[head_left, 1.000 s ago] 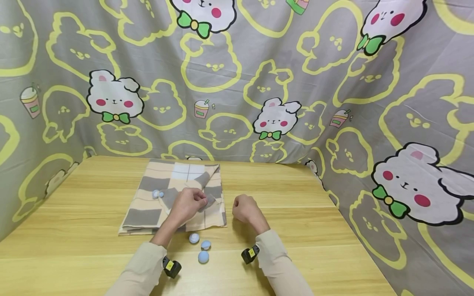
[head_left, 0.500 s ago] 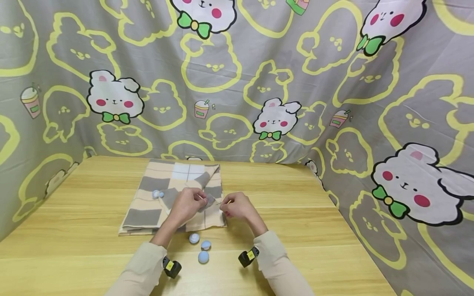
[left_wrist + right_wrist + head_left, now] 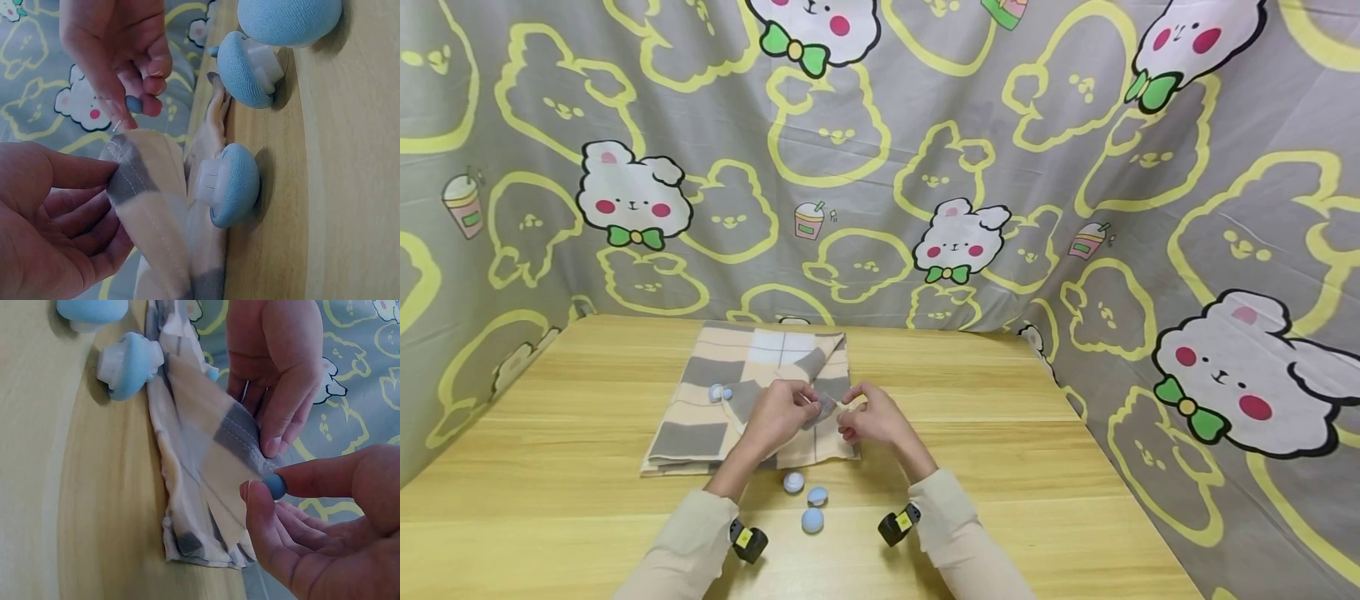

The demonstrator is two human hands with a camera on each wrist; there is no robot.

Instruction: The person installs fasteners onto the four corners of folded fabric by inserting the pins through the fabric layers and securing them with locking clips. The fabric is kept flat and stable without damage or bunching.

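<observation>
A checked beige, grey and white cloth [image 3: 688, 400] lies folded on the table, one corner lifted. My left hand [image 3: 778, 412] pinches that corner between thumb and fingers; the stitched grey edge [image 3: 128, 165] shows in the left wrist view. My right hand [image 3: 876, 417] pinches the round blue head of a pin [image 3: 275, 486] between thumb and forefinger. The pin's thin shiny shaft [image 3: 117, 125] is close to the cloth corner; whether it pierces the fabric I cannot tell. Three blue mushroom-shaped fasteners with whitish stems lie before the cloth: one [image 3: 793, 482], another [image 3: 817, 497] and a third [image 3: 812, 521].
Another blue fastener [image 3: 720, 393] sits on the cloth's left part, with a small blue knob beside it. The wooden table [image 3: 1037, 467] reaches a patterned grey curtain [image 3: 850, 167] at the back and sides. Both wrists wear black cameras.
My right hand has moved left from beside the cloth to its lifted corner, and its fingers have turned so the pinch faces the left hand. The left hand stays in place.
</observation>
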